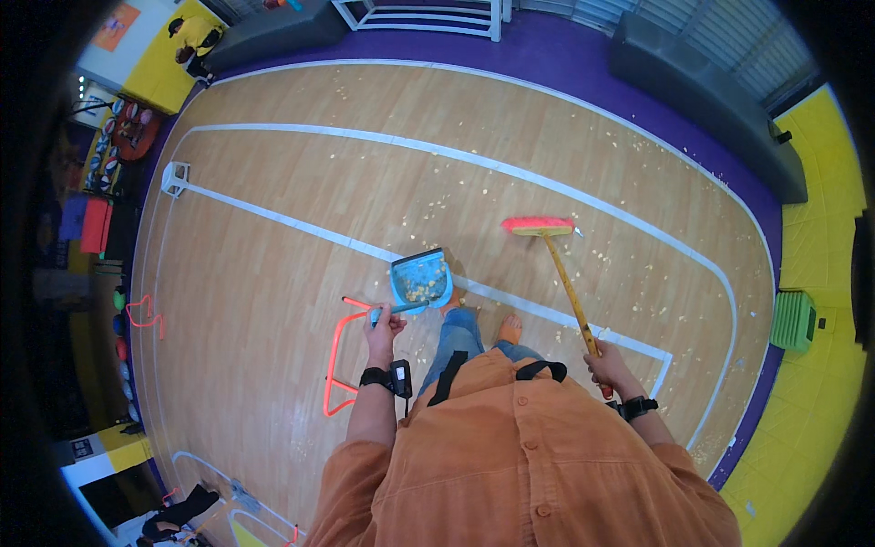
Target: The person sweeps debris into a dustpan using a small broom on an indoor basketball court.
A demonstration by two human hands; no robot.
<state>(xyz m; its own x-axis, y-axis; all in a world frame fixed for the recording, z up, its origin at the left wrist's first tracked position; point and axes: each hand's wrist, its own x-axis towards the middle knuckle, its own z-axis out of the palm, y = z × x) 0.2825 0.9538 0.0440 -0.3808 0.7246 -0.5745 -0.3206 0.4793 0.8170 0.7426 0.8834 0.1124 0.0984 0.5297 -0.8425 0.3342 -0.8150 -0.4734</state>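
Note:
My left hand grips the handle of a blue long-handled dustpan, which stands by my foot with pale flakes and grey dust in its pan. In my right hand is the wooden stick of a push broom; its red bristle head lies on the floor ahead, to the right of the dustpan. Small pale flakes are scattered over the wood-look floor between and around both tools.
An orange hurdle frame stands close by my left arm. Farther off are a white stool, grey padded benches, stacked green baskets and a rack of balls. One person is at the upper left, another at the lower left.

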